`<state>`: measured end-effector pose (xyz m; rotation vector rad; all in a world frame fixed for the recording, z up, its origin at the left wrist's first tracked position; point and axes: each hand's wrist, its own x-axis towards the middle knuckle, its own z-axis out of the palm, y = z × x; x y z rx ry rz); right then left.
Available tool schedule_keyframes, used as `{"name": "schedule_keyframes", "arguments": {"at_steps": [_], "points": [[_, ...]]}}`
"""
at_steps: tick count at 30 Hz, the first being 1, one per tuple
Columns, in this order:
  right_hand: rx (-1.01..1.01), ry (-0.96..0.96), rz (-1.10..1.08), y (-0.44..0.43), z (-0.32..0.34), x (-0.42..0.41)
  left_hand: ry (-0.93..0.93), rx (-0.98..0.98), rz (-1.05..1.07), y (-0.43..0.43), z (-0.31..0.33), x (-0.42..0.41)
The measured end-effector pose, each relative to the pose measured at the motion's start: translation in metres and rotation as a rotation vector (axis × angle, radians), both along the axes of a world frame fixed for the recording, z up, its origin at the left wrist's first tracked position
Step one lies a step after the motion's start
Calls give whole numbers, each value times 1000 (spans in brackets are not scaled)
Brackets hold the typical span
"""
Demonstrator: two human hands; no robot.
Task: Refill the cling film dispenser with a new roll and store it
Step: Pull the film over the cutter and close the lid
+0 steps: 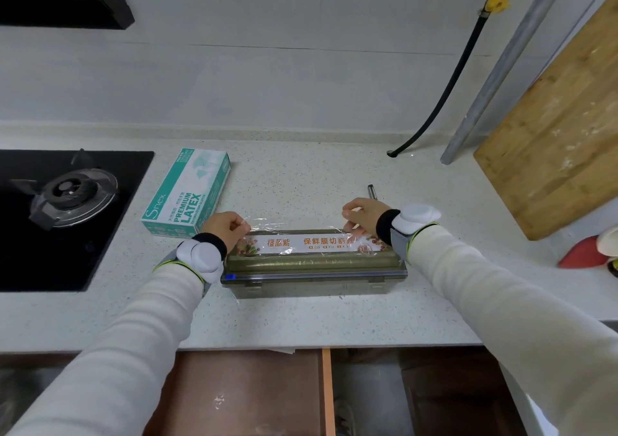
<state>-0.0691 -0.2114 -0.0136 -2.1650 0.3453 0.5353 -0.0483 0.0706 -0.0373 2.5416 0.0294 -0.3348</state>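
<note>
A smoky translucent cling film dispenser [314, 280] lies lengthwise on the speckled white counter [301, 322], with a roll visible inside and a white label with orange characters on its lid. A sheet of clear cling film [294, 231] is drawn out over the lid toward the wall. My left hand [224, 227] pinches the film's left corner. My right hand [363, 215] pinches its right corner. Both hands sit just beyond the dispenser's far edge.
A teal latex glove box [187, 194] lies left of the dispenser, beside a black gas hob [67, 198]. A small dark metal tool [373, 191] lies behind my right hand. A wooden cutting board [555, 148] leans at the right. An open cabinet [327, 392] shows below.
</note>
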Motion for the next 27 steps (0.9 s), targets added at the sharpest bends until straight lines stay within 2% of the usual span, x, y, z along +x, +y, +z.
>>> {"name": "schedule_keyframes", "arguments": {"at_steps": [3,7,14,17,21,24,27], "points": [[-91,30,31,-9,2,-3,14,19,14,-3,1,2],[-264,72,174,-17,3,-10,32,64,9,-7,2,5],[-252,45,186,-29,2,-17,13,175,12,-16,3,6],[-254,25,191,-29,1,-18,-77,250,10,-29,7,5],[-261,8,185,-27,-4,-19,-217,223,-156,-66,12,3],[-269,-4,214,-25,-6,-21,-225,168,-322,-102,12,1],[-254,-35,226,-25,-6,-22,-216,216,-459,-131,7,-1]]}}
